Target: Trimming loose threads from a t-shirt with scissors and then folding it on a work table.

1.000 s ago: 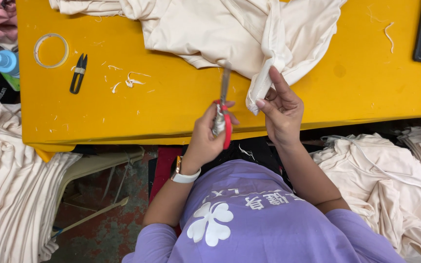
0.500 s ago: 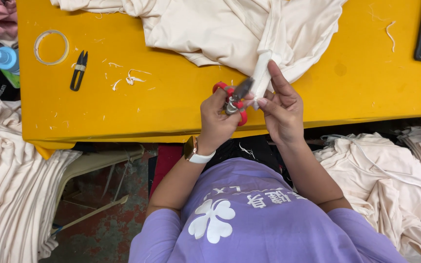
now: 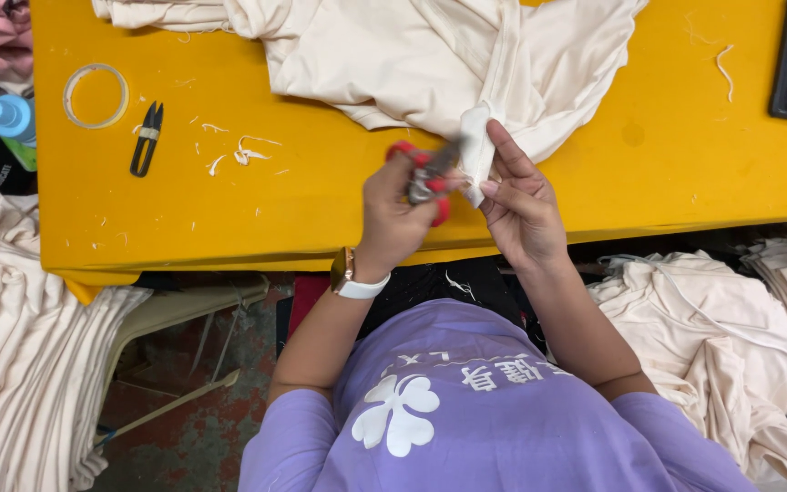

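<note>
While left hand (image 3: 523, 202) pinches cream garment (image 3: 430, 55); right hand (image 3: 393, 214) grips red-handled scissors (image 3: 425, 178).

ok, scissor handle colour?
Red, on the scissors gripped in the left hand; head view, the only one, shows it.

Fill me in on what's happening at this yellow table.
A person in a purple shirt works at the yellow table. The left hand holds red-handled scissors, with the blades at a fold of cream cloth. The right hand pinches that fold at the table's near edge. A small black thread snipper and a ring of tape lie untouched to the left.
</note>
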